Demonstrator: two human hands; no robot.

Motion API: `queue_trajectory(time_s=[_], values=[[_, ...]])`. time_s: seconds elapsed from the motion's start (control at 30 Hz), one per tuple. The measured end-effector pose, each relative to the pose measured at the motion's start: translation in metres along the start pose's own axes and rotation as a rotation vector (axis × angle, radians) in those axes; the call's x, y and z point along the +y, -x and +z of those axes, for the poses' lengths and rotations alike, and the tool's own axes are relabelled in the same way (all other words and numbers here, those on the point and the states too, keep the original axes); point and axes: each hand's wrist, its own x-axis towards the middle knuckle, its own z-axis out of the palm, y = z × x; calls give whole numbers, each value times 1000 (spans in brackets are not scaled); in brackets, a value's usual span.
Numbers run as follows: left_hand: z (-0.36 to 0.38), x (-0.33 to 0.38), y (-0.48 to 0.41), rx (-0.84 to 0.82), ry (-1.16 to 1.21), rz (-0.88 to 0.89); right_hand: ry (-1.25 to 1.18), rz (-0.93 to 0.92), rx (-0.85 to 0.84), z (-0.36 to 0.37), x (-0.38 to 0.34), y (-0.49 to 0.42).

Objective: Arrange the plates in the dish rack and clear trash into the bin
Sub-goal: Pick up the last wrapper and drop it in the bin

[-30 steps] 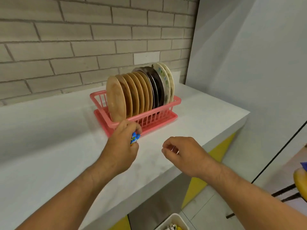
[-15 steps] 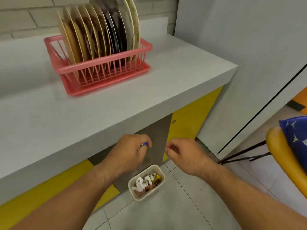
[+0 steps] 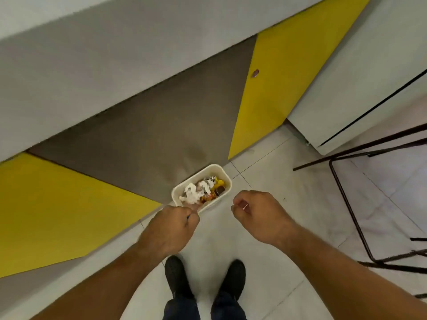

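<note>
Tiled floor [image 3: 272,181], bin [image 3: 221,173] just beyond left hand [image 3: 171,225], pinching perhaps a wrapper [image 3: 187,217], right hand [image 3: 256,215] curled beside, contents unclear

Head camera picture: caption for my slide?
Left hand holds a wrapper over the white trash bin; right hand pinches a scrap.

We wear a pair of black shoes: our left shoe [image 3: 177,277] and our right shoe [image 3: 233,276] are both matte with rounded toes, their uppers too dark to show laces or seams. Above them come dark navy trousers [image 3: 182,309], one leg falling over each shoe, the cloth slightly creased at the hems. Our left forearm [image 3: 111,278] and right forearm [image 3: 342,266] are bare for as far as we can see them, and our left hand [image 3: 169,228] and right hand [image 3: 262,215] are bare as well
</note>
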Motion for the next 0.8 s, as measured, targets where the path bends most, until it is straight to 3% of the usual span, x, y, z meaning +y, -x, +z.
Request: queue_trajectory(time_s=[0.13, 0.2, 0.27, 0.33, 0.47, 0.57, 0.67, 0.8], values=[[61, -43, -31, 22, -47, -116, -23, 51, -63, 53, 39, -29], [86, -60, -51, 6, 57, -142, -70, 91, -84, 77, 57, -41], [109, -73, -72, -112, 156, -207, -134, 119, -95, 98, 74, -51], [127, -87, -92, -241, 91, -240, -200, 131, -86, 117, 88, -60], [153, -103, -125, -292, 136, -205, -280, 143, -72, 144, 106, -75], [170, -113, -148, -247, 290, -251, -330, 139, -82, 154, 115, -86], [194, -132, -173, -109, 231, -252, -374, 154, -22, 163, 121, -98], [227, -154, -187, -94, 141, -174, -341, 157, 0, 179, 122, -110]])
